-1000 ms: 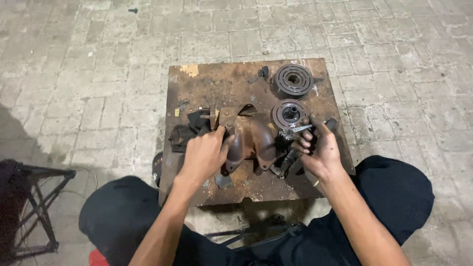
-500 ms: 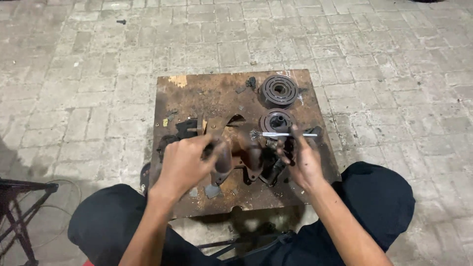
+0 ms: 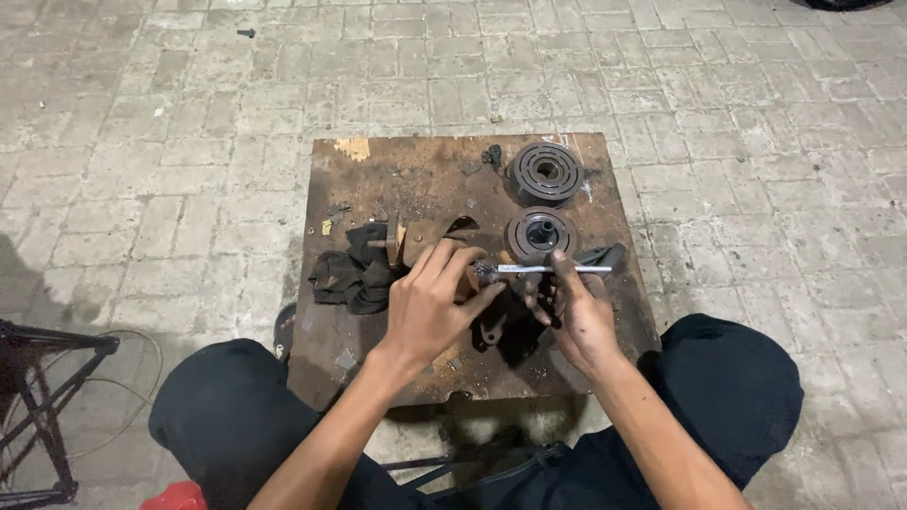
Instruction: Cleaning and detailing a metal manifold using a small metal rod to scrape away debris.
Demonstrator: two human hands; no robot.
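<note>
My left hand point(image 3: 433, 304) rests with spread fingers on a dark, rusty metal part point(image 3: 494, 326) that lies on a worn brown board point(image 3: 397, 170). My right hand point(image 3: 574, 312) grips a thin shiny metal rod point(image 3: 543, 269) held level across the part, its toothed end pointing left near my left fingertips. Just behind the rod sits a round pulley-like disc point(image 3: 540, 233). A second round disc point(image 3: 545, 173) lies farther back on the board.
A black rag point(image 3: 351, 269) lies left of my hand on the board. A brown metal bracket point(image 3: 425, 236) stands behind my left hand. Grey paving point(image 3: 170, 142) surrounds the board. A black metal stand point(image 3: 42, 378) is at the lower left. My knees flank the board.
My left hand has opened and moved right onto the part. The right hand has raised the rod level across it. The camera view has shifted slightly.
</note>
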